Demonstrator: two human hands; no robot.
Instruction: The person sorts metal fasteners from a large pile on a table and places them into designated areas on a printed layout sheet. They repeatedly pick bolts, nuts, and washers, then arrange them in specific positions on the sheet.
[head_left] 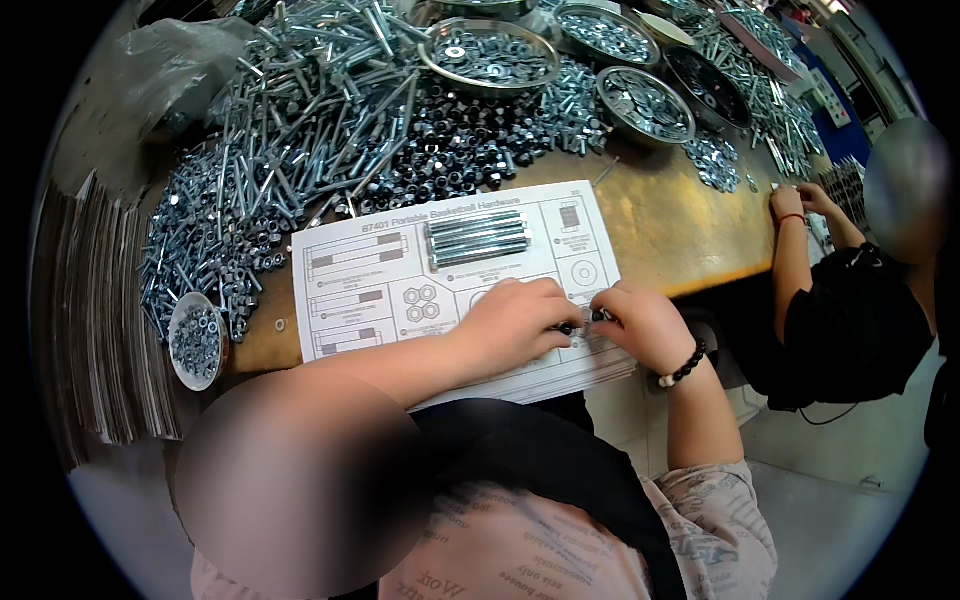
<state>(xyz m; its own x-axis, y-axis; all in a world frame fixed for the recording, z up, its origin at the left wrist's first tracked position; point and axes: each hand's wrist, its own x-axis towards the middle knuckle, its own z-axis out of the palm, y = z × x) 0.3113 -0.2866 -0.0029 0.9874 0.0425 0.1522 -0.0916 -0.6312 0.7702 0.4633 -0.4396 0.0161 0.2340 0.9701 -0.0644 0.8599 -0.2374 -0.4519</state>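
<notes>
My left hand point(512, 322) rests over the lower right part of a printed sheet point(350, 235), its thumb and fingertips pinched on a small dark nut point(565, 328). Close to its right, my right hand point(645, 325) pinches another small dark piece point(603, 315) that looks like a nut; the fingers partly cover both pieces. The sheet lies on top of a stack of paper and carries line drawings of bolts, nuts and washers. On its upper middle lies a row of several silver bolts point(478, 240), side by side, above my left hand.
Behind the sheet are heaps of long bolts point(320, 110) and dark nuts point(450, 140). Round bowls of washers point(645, 105) stand farther back. A white bowl of nuts point(197, 342) is at left, beside stacked cardboard point(95, 320). Another person's hands point(795, 202) work at right.
</notes>
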